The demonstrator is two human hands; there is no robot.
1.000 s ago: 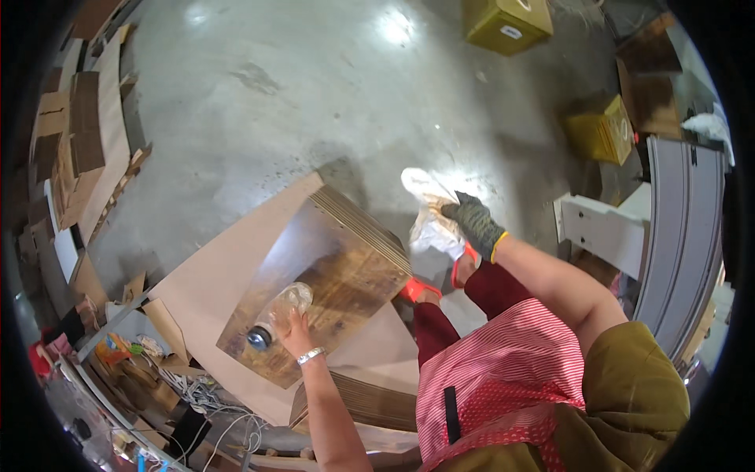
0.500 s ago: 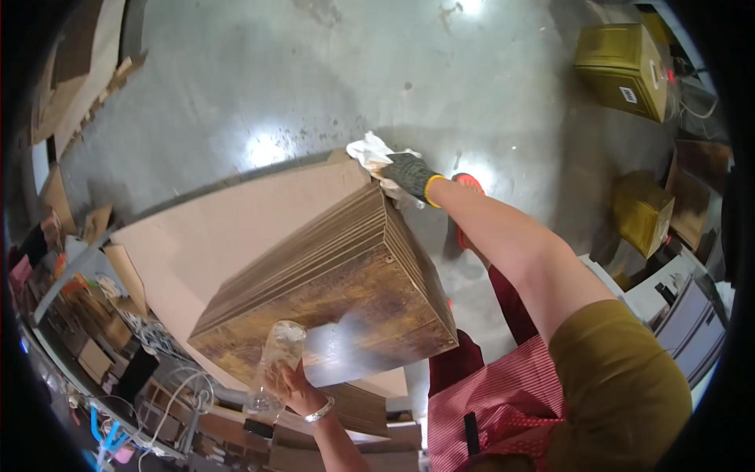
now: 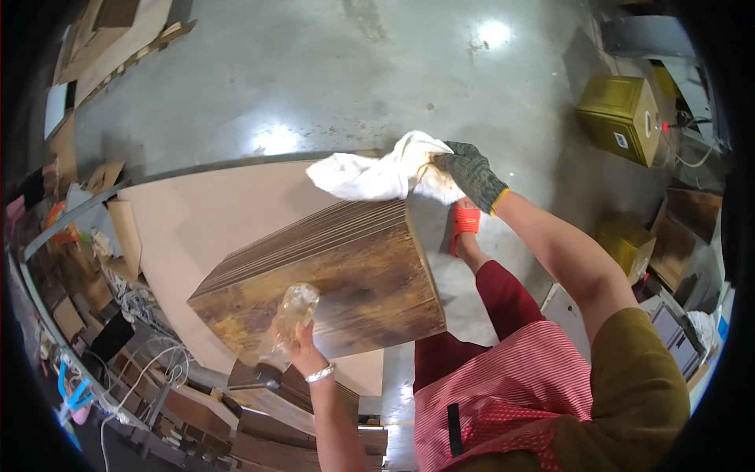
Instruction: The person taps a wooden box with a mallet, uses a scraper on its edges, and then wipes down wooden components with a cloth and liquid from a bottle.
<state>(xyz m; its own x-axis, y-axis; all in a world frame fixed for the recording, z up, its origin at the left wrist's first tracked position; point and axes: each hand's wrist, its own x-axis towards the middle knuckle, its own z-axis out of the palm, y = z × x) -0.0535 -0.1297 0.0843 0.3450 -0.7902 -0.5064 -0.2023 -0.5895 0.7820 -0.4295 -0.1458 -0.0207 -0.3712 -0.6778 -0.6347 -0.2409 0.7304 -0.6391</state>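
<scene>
My right hand [image 3: 470,175], in a dark knitted glove with a yellow cuff edge, grips a white cloth [image 3: 362,176]. The cloth hangs out to the left over the far edge of a stack of brown wood-grain boards [image 3: 370,271]. Bare fingers of my left hand [image 3: 300,346] wrap round a clear plastic bottle [image 3: 302,300], slightly blurred. Its dark cap [image 3: 269,376] points toward me and the bottle is tilted above the near left part of the top board. Whether bottle or hand touches the board, I cannot tell.
Under the stack lies a large beige sheet [image 3: 173,212]. More boards [image 3: 299,393] are stacked nearer to me. Olive-yellow metal cans [image 3: 621,122] stand at right. Cables, a metal rail [image 3: 67,224] and board pieces crowd the left. My foot wears a red sandal [image 3: 465,224].
My right hand has moved right and nearer, off the boards' far corner, and the cloth has spread out to the left. The bottle has shifted slightly in my left hand's grip.
</scene>
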